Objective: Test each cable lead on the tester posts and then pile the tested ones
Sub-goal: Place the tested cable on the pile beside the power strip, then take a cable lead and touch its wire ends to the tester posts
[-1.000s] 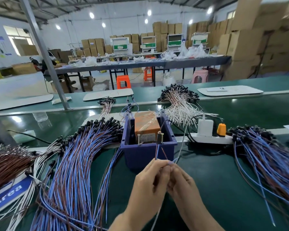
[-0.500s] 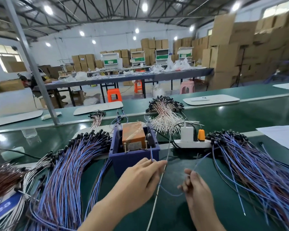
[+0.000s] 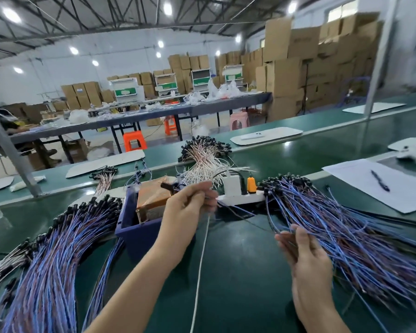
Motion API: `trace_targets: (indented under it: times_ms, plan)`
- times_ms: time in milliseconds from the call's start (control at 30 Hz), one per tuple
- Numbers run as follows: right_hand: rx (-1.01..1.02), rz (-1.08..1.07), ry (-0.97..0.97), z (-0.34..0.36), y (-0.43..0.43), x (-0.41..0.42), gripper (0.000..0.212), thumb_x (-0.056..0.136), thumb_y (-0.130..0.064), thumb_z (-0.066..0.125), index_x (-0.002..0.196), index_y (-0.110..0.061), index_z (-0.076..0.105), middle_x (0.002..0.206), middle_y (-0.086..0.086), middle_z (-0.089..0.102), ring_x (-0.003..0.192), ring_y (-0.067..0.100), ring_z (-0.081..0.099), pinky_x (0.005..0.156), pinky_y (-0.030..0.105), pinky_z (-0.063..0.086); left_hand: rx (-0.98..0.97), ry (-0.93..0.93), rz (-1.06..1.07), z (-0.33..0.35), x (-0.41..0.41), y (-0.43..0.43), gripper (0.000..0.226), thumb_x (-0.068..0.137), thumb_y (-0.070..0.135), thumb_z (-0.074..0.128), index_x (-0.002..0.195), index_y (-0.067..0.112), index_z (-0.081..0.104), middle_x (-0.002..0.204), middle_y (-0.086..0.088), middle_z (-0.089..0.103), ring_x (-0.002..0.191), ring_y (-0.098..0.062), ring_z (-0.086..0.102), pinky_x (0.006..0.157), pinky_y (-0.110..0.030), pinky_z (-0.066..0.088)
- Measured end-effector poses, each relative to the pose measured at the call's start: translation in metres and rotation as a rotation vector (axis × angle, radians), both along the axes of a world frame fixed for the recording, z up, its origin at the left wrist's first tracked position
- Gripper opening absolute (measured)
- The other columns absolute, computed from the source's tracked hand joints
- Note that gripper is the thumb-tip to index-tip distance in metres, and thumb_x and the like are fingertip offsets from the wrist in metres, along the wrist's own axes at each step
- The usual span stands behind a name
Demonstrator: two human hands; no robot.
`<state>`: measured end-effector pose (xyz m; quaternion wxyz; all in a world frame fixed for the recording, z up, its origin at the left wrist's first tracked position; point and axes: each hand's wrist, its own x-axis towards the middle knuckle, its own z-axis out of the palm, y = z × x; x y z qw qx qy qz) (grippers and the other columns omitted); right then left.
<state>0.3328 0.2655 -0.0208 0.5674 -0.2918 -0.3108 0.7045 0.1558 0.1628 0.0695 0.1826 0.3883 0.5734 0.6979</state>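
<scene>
From the head camera, your left hand (image 3: 187,207) is raised over the blue tester box (image 3: 139,233), fingers pinched closed on one cable lead (image 3: 171,187) whose black plug end pokes out to the left, above the orange-brown unit (image 3: 154,197) sitting inside the box. One metal tester post (image 3: 138,216) stands up at the box's near left corner; the lead's plug is above it and apart from it, not seated on any post you can see. A thin white cord (image 3: 199,272) hangs down from under that hand across the green bench (image 3: 238,272).

Your right hand (image 3: 305,255) is lower and to the right, fingers loosely spread and curled at the near edge of the right pile of blue and brown leads (image 3: 341,224), the fingertips touching a few strands; the blur keeps you from telling whether any single lead is actually gripped.

A second, larger pile of blue and brown leads (image 3: 58,248) fans out on the left of the box. Behind the box lie a white power strip (image 3: 243,198) with a white adapter (image 3: 232,185) and an orange plug (image 3: 251,185), and beyond them a bundle of white leads (image 3: 207,157). At far right a pen (image 3: 380,180) rests on a sheet of paper (image 3: 360,181)
</scene>
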Motion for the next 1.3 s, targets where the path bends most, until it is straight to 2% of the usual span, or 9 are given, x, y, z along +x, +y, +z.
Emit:
trace_targets:
  times_ms: [300, 367, 500, 667, 833, 967, 1100, 1200, 1300]
  plan:
    - [-0.157, -0.252, 0.171, 0.007, 0.037, 0.050, 0.022, 0.107, -0.023, 0.046, 0.097, -0.012, 0.062, 0.073, 0.004, 0.076, 0.069, 0.011, 0.074, 0.067, 0.020, 0.061, -0.172, -0.135, -0.199, 0.011, 0.033, 0.141, 0.035, 0.101, -0.007, 0.039, 0.096, 0.009, 0.070, 0.088, -0.007, 0.073, 0.071, -0.013, 0.068, 0.066, -0.020, 0.056]
    - [-0.209, -0.248, 0.175, 0.006, 0.042, 0.056, 0.022, 0.108, -0.021, 0.045, 0.101, -0.010, 0.062, 0.082, 0.011, 0.076, 0.073, 0.015, 0.075, 0.071, 0.023, 0.062, -0.305, 0.008, -0.244, 0.011, 0.042, 0.169, 0.034, 0.101, -0.006, 0.040, 0.104, 0.010, 0.070, 0.104, -0.007, 0.069, 0.077, -0.011, 0.070, 0.069, -0.020, 0.058]
    - [-0.301, -0.192, 0.137, 0.004, 0.042, 0.054, 0.019, 0.108, -0.013, 0.044, 0.112, 0.001, 0.057, 0.097, 0.022, 0.071, 0.073, 0.020, 0.075, 0.067, 0.024, 0.062, -0.616, 0.639, -0.221, 0.002, 0.052, 0.202, 0.051, 0.096, -0.004, 0.036, 0.128, 0.023, 0.064, 0.128, -0.005, 0.062, 0.083, -0.022, 0.067, 0.083, -0.039, 0.059]
    - [-0.326, -0.193, 0.045, 0.005, 0.032, 0.052, 0.022, 0.106, -0.006, 0.040, 0.101, 0.004, 0.058, 0.105, 0.023, 0.071, 0.096, 0.029, 0.073, 0.073, 0.028, 0.062, -0.662, 0.781, -0.290, -0.008, 0.060, 0.203, 0.046, 0.101, 0.005, 0.033, 0.130, 0.023, 0.063, 0.116, -0.011, 0.067, 0.053, -0.015, 0.053, 0.044, -0.022, 0.044]
    - [-0.304, -0.155, 0.119, 0.017, 0.011, 0.033, 0.029, 0.107, -0.010, 0.041, 0.128, 0.006, 0.054, 0.101, 0.018, 0.075, 0.090, 0.022, 0.076, 0.069, 0.023, 0.061, -0.668, 0.846, -0.448, -0.020, 0.059, 0.162, 0.033, 0.107, 0.019, 0.040, 0.129, 0.019, 0.064, 0.120, -0.002, 0.071, 0.092, -0.019, 0.069, 0.083, -0.034, 0.058]
    - [-0.177, 0.033, -0.044, 0.026, -0.018, -0.008, 0.022, 0.106, -0.011, 0.042, 0.114, -0.015, 0.062, 0.083, 0.002, 0.078, 0.072, 0.011, 0.075, 0.069, 0.029, 0.060, -0.679, 0.894, -0.441, -0.014, 0.047, 0.115, 0.031, 0.107, 0.019, 0.041, 0.126, 0.016, 0.064, 0.116, -0.002, 0.071, 0.101, -0.019, 0.067, 0.092, -0.035, 0.054]
    - [0.048, 0.193, -0.228, 0.020, -0.049, -0.044, 0.020, 0.105, -0.014, 0.041, 0.103, -0.020, 0.060, 0.067, -0.005, 0.072, 0.057, 0.010, 0.063, 0.057, 0.024, 0.053, -0.699, 0.800, -0.354, -0.008, 0.028, 0.043, 0.029, 0.108, 0.020, 0.037, 0.124, 0.021, 0.061, 0.116, 0.002, 0.073, 0.077, -0.005, 0.068, 0.079, -0.033, 0.060]
    - [0.257, 0.328, -0.326, 0.013, -0.072, -0.068, 0.035, 0.105, -0.014, 0.040, 0.087, -0.034, 0.062, 0.068, -0.006, 0.066, 0.060, 0.009, 0.057, 0.054, 0.022, 0.049, -0.708, 0.824, -0.270, 0.001, 0.006, -0.020, 0.027, 0.107, 0.031, 0.043, 0.130, 0.030, 0.058, 0.114, 0.011, 0.072, 0.090, -0.002, 0.068, 0.088, -0.031, 0.056]
    - [0.543, 0.453, -0.471, 0.005, -0.090, -0.091, 0.038, 0.101, -0.012, 0.044, 0.081, -0.039, 0.062, 0.067, -0.006, 0.063, 0.059, 0.005, 0.053, 0.056, 0.026, 0.045, -0.872, 0.590, -0.391, 0.022, -0.027, -0.082, 0.029, 0.105, 0.038, 0.048, 0.131, 0.032, 0.058, 0.110, 0.011, 0.071, 0.093, -0.006, 0.071, 0.083, -0.031, 0.060]
